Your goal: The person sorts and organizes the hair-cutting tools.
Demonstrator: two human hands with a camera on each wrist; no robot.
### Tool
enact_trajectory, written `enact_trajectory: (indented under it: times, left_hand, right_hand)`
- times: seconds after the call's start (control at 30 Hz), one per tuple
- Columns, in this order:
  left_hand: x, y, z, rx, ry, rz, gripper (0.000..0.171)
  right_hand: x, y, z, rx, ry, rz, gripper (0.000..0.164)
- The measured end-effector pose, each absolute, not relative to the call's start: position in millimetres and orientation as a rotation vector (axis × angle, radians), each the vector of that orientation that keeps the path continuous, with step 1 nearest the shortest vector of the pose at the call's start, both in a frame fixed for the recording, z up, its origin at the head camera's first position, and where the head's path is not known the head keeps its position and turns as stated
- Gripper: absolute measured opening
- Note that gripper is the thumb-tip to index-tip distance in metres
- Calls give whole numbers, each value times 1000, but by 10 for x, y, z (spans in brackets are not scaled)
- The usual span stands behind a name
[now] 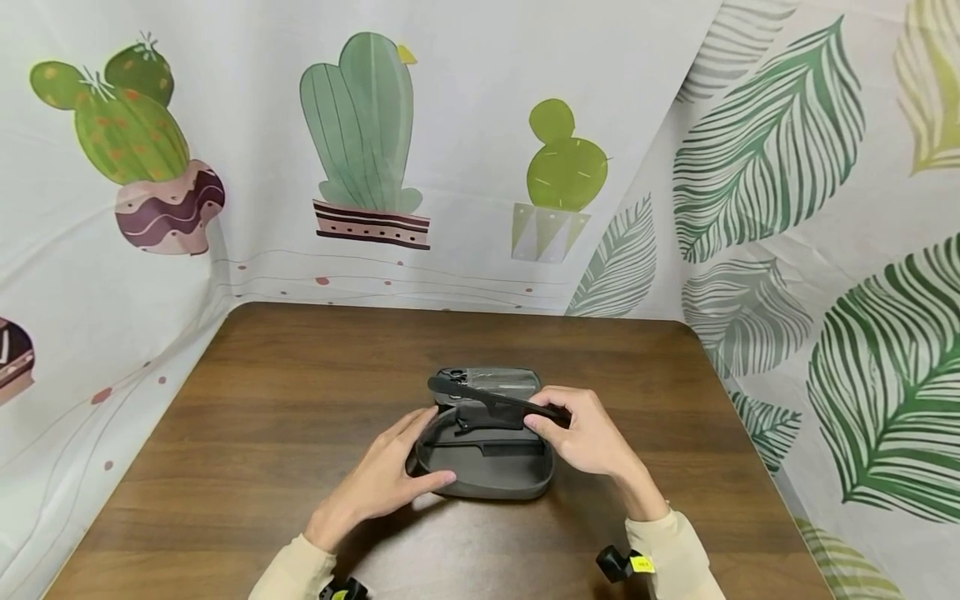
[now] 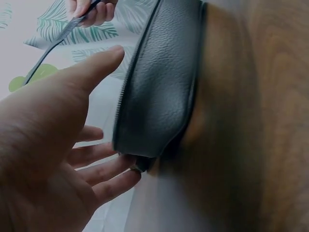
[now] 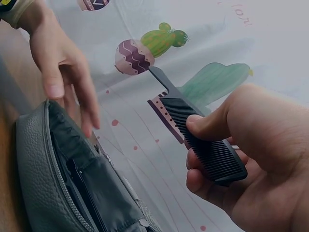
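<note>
A dark grey zip case (image 1: 491, 490) with pebbled sides lies unzipped on the table, its lid (image 1: 501, 380) laid back behind it. My right hand (image 1: 583, 429) pinches a black comb (image 3: 193, 130) by its toothed end between thumb and fingers, above the case. The comb's narrow handle points left. My left hand (image 1: 382, 473) is spread around the case's left end, fingertips at its edge, thumb extended along the front. Inside the case lies a second dark comb-like piece (image 1: 512, 448). A small black item (image 1: 467, 426) sits near the hinge side.
The lid holds a clear pocket and small looped tools (image 1: 453, 377) at its left. Brown wooden table (image 1: 300, 358) surrounds the case. A white cloth (image 1: 472, 150) printed with cacti and leaves hangs behind and beside the table.
</note>
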State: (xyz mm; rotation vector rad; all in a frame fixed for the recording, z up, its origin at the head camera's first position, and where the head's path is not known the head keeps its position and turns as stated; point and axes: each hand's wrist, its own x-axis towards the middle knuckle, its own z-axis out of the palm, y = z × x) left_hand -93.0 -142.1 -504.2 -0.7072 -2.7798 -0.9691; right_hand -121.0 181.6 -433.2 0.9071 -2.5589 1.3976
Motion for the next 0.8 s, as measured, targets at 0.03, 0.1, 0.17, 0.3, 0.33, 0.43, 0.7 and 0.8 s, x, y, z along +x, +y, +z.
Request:
enact_trajectory:
  times: [0.03, 0.1, 0.17, 0.3, 0.33, 0.43, 0.7, 0.8]
  left_hand:
    - [-938, -1426, -5024, -697, -2770, -977, 99]
    - [-954, -1438, -4977, -677, -2741, -994, 99]
    - [-974, -1450, -4929, -666, -2694, -1006, 98]
    - [-1017, -1453, -4813, -676, -2559, -994, 95]
    - [-1026, -1449, -4783, -682, -2523, -983, 93]
    - [-1055, -1420, -4691, -717, -2413, -929, 88]
    - [-1103, -1311, -4544, -921, -2206, -761, 70]
    - [-1109, -1277, -4548, -973, -2204, -683, 65]
  right_hand:
    - [-1211, 1815, -4333, 906, -2561, 1395, 4]
    - [-1211, 1811, -4332, 907, -2561, 1394, 4]
    - [-1208, 1807, -4331, 909, -2564, 1388, 4]
    - [-1200, 1809, -4337, 917, -2581, 1365, 4]
    - [-1197, 1809, -4337, 915, -2592, 1360, 4]
    - [-1187, 1805, -4329, 917, -2617, 1337, 3]
    - [-1155, 1768, -4332, 912, -2645, 1297, 9]
    - [-1169, 1768, -4367, 914, -2652, 1298, 9]
